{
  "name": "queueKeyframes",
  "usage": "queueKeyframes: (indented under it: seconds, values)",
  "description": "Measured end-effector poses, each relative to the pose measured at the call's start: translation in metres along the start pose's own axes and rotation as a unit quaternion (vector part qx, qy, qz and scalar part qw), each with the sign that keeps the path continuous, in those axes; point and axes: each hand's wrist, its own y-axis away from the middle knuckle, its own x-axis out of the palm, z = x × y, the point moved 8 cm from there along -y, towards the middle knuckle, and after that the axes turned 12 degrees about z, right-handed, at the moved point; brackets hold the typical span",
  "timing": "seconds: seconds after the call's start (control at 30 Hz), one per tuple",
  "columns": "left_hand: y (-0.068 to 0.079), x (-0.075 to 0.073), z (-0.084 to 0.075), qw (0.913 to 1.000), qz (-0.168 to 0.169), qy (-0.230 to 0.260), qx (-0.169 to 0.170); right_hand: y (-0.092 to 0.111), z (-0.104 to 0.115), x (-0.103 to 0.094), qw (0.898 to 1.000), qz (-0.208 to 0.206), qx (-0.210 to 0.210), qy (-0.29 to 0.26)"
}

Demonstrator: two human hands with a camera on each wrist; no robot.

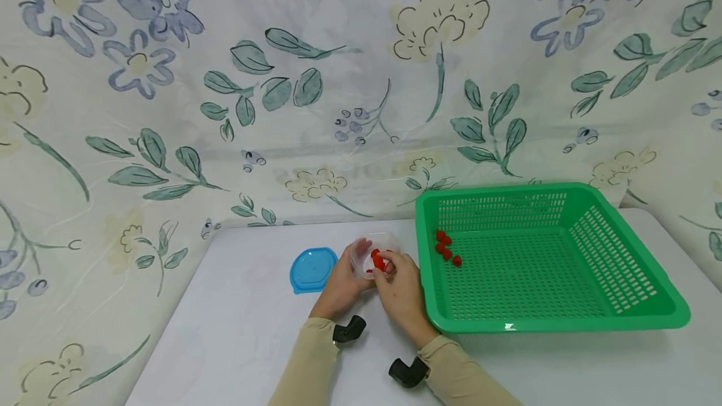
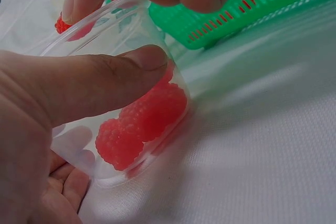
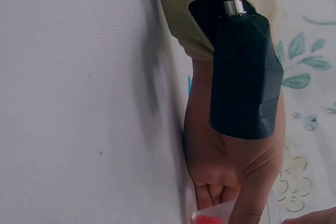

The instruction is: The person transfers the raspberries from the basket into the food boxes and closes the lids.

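My left hand grips a small clear plastic cup, its thumb across the outer wall. The cup is tilted, with several red raspberries showing through its side in the left wrist view. My right hand is at the cup's mouth, thumb and fingers pinching a red raspberry at the rim. A blue lid lies flat on the table left of the cup. In the right wrist view, the left hand holds the cup at the bottom edge; the right hand is mostly out of frame.
A large green basket stands on the right, close beside my right hand. Several raspberries lie in its left back corner. The white table meets a floral cloth behind. Black wrist devices sit on both sleeves.
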Motion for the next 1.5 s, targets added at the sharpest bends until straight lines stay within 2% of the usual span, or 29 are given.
queueKeyframes:
  seconds: [0.37, 0.53, 0.67, 0.77, 0.9, 1.03, 1.2, 1.37, 1.5]
  values:
    - [0.001, 0.000, 0.001, 1.0000, -0.002, -0.004, -0.007, 0.001, 0.000, 0.001, 1.000, 0.000, -0.014, -0.004]
    - [0.000, 0.001, 0.001, 1.0000, -0.002, -0.005, -0.008, 0.001, -0.001, 0.001, 1.000, 0.005, -0.004, -0.009]
    - [-0.001, 0.001, 0.001, 1.0000, 0.000, -0.002, -0.006, 0.003, 0.005, -0.001, 1.000, 0.003, -0.016, -0.003]
    - [-0.001, 0.001, 0.001, 1.0000, 0.002, -0.001, 0.002, 0.005, 0.013, -0.002, 0.999, 0.009, -0.031, 0.009]
    - [-0.001, 0.000, -0.001, 0.9997, 0.005, -0.001, 0.023, 0.007, 0.024, 0.000, 0.998, 0.040, -0.045, 0.011]
    - [0.000, -0.001, -0.003, 0.9990, 0.009, 0.003, 0.043, 0.010, 0.037, 0.001, 0.995, 0.085, -0.050, -0.019]
    - [0.001, -0.002, -0.003, 0.9983, 0.014, -0.017, 0.053, 0.015, 0.054, 0.001, 0.989, 0.129, -0.054, -0.050]
    - [0.000, -0.002, -0.005, 0.9975, 0.015, -0.027, 0.064, 0.019, 0.069, -0.011, 0.989, 0.131, -0.056, -0.045]
    - [0.000, -0.003, -0.005, 0.9986, 0.010, -0.030, 0.042, 0.019, 0.079, -0.025, 0.990, 0.112, -0.064, -0.055]
